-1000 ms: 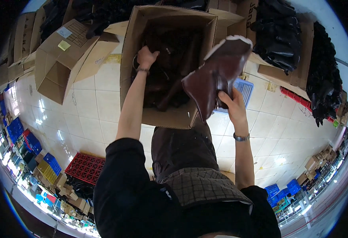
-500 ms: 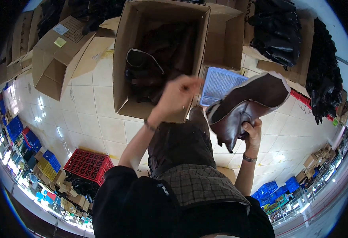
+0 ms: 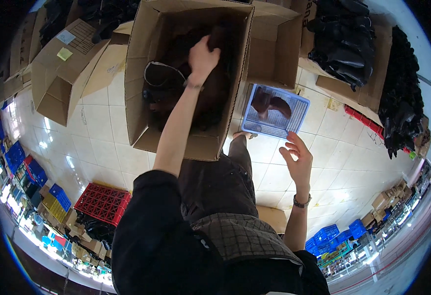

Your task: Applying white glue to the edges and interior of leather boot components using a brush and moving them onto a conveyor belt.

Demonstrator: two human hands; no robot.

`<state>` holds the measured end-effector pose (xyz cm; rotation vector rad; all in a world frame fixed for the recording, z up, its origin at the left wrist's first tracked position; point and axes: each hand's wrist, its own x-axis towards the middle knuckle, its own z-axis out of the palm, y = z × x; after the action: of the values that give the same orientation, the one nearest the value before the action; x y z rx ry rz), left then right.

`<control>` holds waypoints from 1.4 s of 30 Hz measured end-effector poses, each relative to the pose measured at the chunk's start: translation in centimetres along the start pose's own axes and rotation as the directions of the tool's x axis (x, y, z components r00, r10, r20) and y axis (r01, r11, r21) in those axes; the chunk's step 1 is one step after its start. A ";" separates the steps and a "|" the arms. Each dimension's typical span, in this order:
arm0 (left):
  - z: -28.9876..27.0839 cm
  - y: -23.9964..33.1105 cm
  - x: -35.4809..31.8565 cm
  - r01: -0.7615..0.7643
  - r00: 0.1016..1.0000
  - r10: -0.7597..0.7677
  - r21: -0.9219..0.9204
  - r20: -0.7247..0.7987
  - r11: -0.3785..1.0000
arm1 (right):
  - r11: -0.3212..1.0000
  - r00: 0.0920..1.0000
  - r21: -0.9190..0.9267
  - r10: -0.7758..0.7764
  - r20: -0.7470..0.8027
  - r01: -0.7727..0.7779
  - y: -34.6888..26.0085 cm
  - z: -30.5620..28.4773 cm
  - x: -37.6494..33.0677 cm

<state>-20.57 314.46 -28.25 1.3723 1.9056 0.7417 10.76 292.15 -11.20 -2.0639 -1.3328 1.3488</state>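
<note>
Right hand (image 3: 298, 162) hangs empty over the tiled floor (image 3: 102, 142), fingers spread loose, just short of the blue basket (image 3: 276, 117) that already has a brown boot (image 3: 269, 104) lying in it, so it looks like that basket sits close on purpose as the drop spot. Left hand (image 3: 203, 55) is stretched deep into the big open cardboard box (image 3: 142, 88) with fingers curled down on the dark brown leather pieces (image 3: 210, 93) piled inside, though I can't tell if it's really pinching one or just resting on top. Further out there's a red crate (image 3: 102, 202), more open cartons (image 3: 58, 73) and stacks of black goods (image 3: 345, 37) crowding the floor, and the tall box walls look like the main thing getting in the arm's way.
</note>
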 end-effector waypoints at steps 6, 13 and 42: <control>-16.2 12.1 -13.3 -0.068 0.973 0.115 -0.222 0.202 0.973 | 0.873 0.865 -0.203 -0.476 -0.161 0.443 -13.3 1.0 0.5; -13.4 14.9 -19.6 0.136 0.620 0.341 -0.525 0.707 0.840 | 0.932 0.923 0.116 -0.358 0.141 0.344 -10.6 -6.0 -0.3; -15.7 9.1 -27.4 -0.150 0.987 0.156 0.121 -0.037 0.981 | 0.860 0.828 0.510 -0.307 0.469 0.030 -10.9 10.7 1.3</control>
<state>-21.45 289.89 -6.46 1.6025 1.9219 0.7504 -3.85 296.59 -9.71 -1.2350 -1.1663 2.0193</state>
